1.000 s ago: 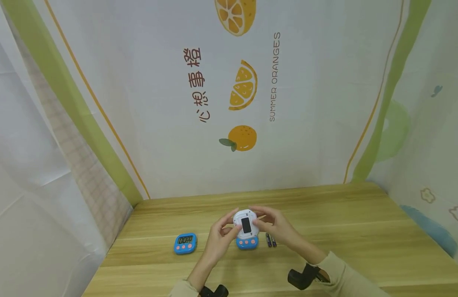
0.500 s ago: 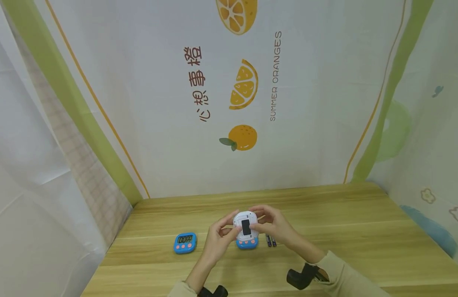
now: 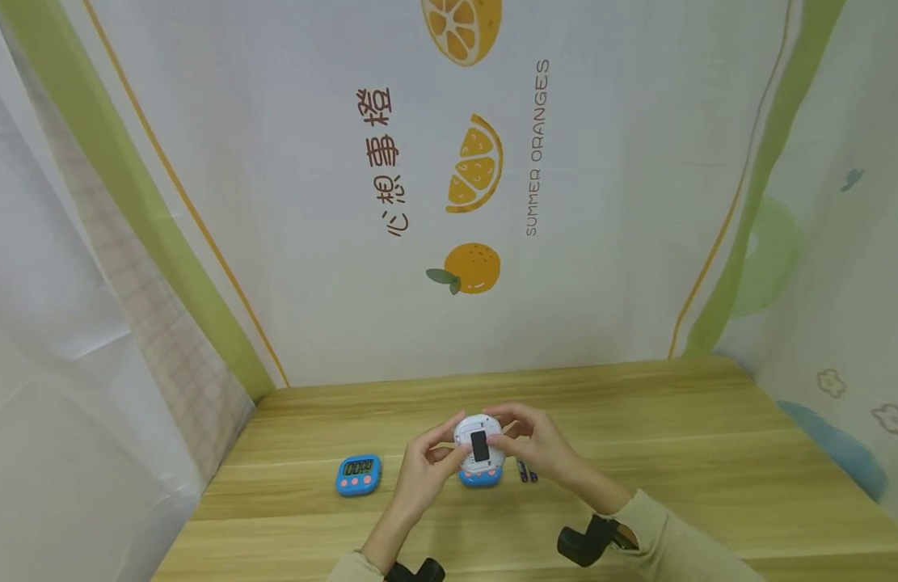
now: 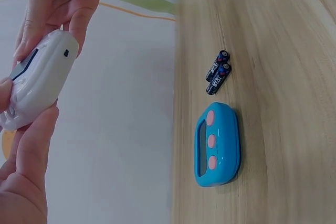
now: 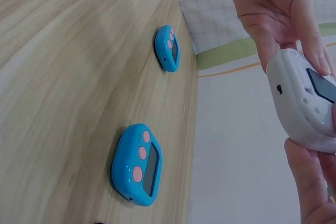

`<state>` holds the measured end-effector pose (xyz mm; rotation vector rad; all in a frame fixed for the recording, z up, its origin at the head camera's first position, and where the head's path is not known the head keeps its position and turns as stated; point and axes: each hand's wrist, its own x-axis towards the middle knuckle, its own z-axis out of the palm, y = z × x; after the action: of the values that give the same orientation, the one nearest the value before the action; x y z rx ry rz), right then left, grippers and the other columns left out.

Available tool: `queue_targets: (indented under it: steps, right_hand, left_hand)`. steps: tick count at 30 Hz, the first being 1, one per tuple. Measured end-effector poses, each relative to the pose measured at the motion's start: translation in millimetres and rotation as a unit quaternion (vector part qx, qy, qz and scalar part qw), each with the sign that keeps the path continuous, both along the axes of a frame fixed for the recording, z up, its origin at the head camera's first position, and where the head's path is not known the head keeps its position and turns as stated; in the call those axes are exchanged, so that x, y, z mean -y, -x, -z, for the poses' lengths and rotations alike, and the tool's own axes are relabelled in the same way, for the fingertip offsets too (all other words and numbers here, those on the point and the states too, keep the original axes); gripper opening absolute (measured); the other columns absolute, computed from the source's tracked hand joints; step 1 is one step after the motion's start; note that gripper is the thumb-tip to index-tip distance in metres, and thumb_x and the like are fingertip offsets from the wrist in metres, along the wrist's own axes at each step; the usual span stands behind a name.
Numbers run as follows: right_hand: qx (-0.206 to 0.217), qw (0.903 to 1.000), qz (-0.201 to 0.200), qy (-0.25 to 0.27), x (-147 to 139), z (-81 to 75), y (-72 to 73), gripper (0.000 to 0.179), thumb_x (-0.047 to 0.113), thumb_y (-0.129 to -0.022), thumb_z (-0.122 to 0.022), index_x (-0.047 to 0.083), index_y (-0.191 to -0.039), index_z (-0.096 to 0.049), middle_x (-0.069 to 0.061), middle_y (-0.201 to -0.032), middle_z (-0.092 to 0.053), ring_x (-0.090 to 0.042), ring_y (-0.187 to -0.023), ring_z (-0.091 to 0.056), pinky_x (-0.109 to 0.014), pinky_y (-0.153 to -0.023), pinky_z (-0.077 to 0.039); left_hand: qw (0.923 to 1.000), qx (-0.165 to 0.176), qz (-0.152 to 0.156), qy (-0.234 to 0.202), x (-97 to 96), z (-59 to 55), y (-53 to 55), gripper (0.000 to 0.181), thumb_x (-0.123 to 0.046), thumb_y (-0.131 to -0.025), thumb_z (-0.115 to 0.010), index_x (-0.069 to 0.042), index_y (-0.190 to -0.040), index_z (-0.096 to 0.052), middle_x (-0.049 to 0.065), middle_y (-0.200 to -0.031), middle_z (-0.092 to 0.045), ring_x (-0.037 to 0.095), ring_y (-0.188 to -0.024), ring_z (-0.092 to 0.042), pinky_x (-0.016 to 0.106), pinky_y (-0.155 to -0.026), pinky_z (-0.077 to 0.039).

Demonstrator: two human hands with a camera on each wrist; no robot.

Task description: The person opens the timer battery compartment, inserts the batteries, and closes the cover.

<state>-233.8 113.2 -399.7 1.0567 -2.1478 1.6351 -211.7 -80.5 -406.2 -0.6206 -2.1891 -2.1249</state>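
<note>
A white timer (image 3: 480,444) with a dark strip on its back is held up between both hands, back toward the head camera; its front is hidden. My left hand (image 3: 422,473) grips its left edge, thumb on the back. From the right, my right hand (image 3: 539,444) holds the other side, its thumb at the dark strip. Behind the held timer lies a blue timer (image 3: 481,478) with pink buttons, partly covered in the head view. Two small batteries (image 4: 218,72) lie on the table side by side, close to that blue timer.
Another blue timer (image 3: 358,475), its display showing zeros, lies left of my left hand on the wooden table (image 3: 638,461). A white curtain (image 3: 310,307) printed with oranges hangs behind the table's back edge.
The right thumb has shifted left from the white timer's edge onto the dark strip. The white timer sits slightly lower in view, covering more of the blue timer's buttons.
</note>
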Motion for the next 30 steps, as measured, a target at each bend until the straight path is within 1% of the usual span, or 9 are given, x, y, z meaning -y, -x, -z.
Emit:
queue_targets:
  steps: [5, 10, 12, 15, 17, 22, 24, 26, 30]
  right_hand:
    - [-0.008, 1.0000, 0.002, 0.003, 1.7, 3.2, 2.9, 0.029, -0.003, -0.079, -0.062, -0.008, -0.107, -0.055, -0.020, -0.087, -0.060, -0.022, -0.067, -0.060, -0.027, -0.054, -0.053]
    - [0.002, 0.9999, -0.010, -0.007, 2.0, 3.9, 4.3, 0.029, -0.001, -0.081, -0.060, -0.008, -0.109, -0.054, -0.020, -0.089, -0.060, -0.025, -0.071, -0.059, -0.027, -0.057, -0.053]
    - [0.013, 0.9998, -0.012, -0.013, 1.8, 3.8, 4.1, 0.030, 0.001, -0.082, -0.060, -0.008, -0.110, -0.054, -0.019, -0.090, -0.060, -0.023, -0.073, -0.058, -0.027, -0.058, -0.053]
    - [0.038, 0.9989, -0.017, -0.020, 0.9, 4.0, 3.0, 0.033, 0.004, -0.084, -0.060, -0.010, -0.113, -0.052, -0.019, -0.092, -0.060, -0.019, -0.075, -0.059, -0.027, -0.058, -0.053]
    - [0.068, 0.9972, -0.022, -0.019, 0.3, 3.9, 1.9, 0.037, 0.005, -0.084, -0.059, -0.010, -0.116, -0.049, -0.020, -0.092, -0.060, -0.017, -0.075, -0.061, -0.027, -0.060, -0.054]
    - [0.151, 0.9883, -0.022, -0.001, -0.9, 2.5, -1.5, 0.043, 0.002, -0.084, -0.058, -0.008, -0.123, -0.042, -0.024, -0.093, -0.060, -0.023, -0.080, -0.062, -0.028, -0.065, -0.054]
    - [0.169, 0.9856, -0.008, 0.003, -1.0, -0.3, -3.9, 0.041, 0.002, -0.084, -0.058, -0.007, -0.122, -0.043, -0.024, -0.095, -0.059, -0.027, -0.082, -0.062, -0.028, -0.065, -0.054]
    - [0.177, 0.9842, 0.008, 0.007, -1.7, -2.1, -4.8, 0.038, 0.002, -0.084, -0.058, -0.007, -0.119, -0.044, -0.024, -0.097, -0.057, -0.029, -0.083, -0.061, -0.028, -0.064, -0.054]
    - [0.193, 0.9803, 0.036, 0.020, -8.2, -1.6, -1.2, 0.034, 0.005, -0.085, -0.058, -0.007, -0.114, -0.045, -0.020, -0.097, -0.053, -0.023, -0.080, -0.058, -0.034, -0.060, -0.055]
  left_hand:
    - [1.0000, -0.003, -0.004, 0.002, 0.8, -2.0, 0.5, 0.044, -0.006, -0.084, -0.059, -0.003, -0.127, -0.048, 0.020, -0.099, -0.053, 0.022, -0.082, -0.063, 0.027, -0.067, -0.054]
    - [0.9999, 0.002, -0.014, 0.004, 2.5, -0.3, 1.1, 0.045, -0.005, -0.083, -0.061, -0.001, -0.126, -0.048, 0.018, -0.096, -0.055, 0.018, -0.077, -0.063, 0.027, -0.065, -0.054]
    - [0.9998, 0.005, -0.015, 0.007, 3.3, 0.4, 1.1, 0.045, -0.006, -0.083, -0.061, -0.002, -0.126, -0.049, 0.019, -0.096, -0.055, 0.017, -0.076, -0.063, 0.027, -0.064, -0.054]
    - [0.9999, 0.008, -0.010, 0.005, 4.6, 1.0, 0.0, 0.045, -0.007, -0.083, -0.061, 0.000, -0.126, -0.048, 0.021, -0.096, -0.054, 0.017, -0.077, -0.063, 0.026, -0.066, -0.054]
    - [0.9999, 0.011, -0.009, 0.002, 5.4, 1.5, -1.3, 0.045, -0.006, -0.083, -0.061, 0.001, -0.126, -0.047, 0.021, -0.096, -0.054, 0.018, -0.078, -0.063, 0.027, -0.067, -0.054]
    - [0.9998, 0.019, -0.011, -0.001, 6.8, 2.9, -4.6, 0.046, -0.005, -0.083, -0.061, 0.002, -0.126, -0.046, 0.017, -0.094, -0.055, 0.015, -0.077, -0.062, 0.026, -0.067, -0.053]
    - [0.9997, 0.022, -0.010, -0.003, 7.0, 3.7, -5.1, 0.046, -0.005, -0.083, -0.061, 0.002, -0.126, -0.046, 0.016, -0.093, -0.055, 0.014, -0.076, -0.062, 0.027, -0.067, -0.054]
    - [0.9996, 0.024, -0.012, -0.004, 7.5, 4.8, -5.4, 0.046, -0.003, -0.082, -0.061, 0.003, -0.126, -0.046, 0.016, -0.092, -0.055, 0.015, -0.075, -0.062, 0.028, -0.067, -0.054]
    - [0.9995, 0.028, -0.013, 0.003, 9.0, 8.2, -5.0, 0.046, -0.003, -0.081, -0.062, 0.003, -0.125, -0.047, 0.016, -0.091, -0.056, 0.015, -0.073, -0.062, 0.029, -0.067, -0.054]
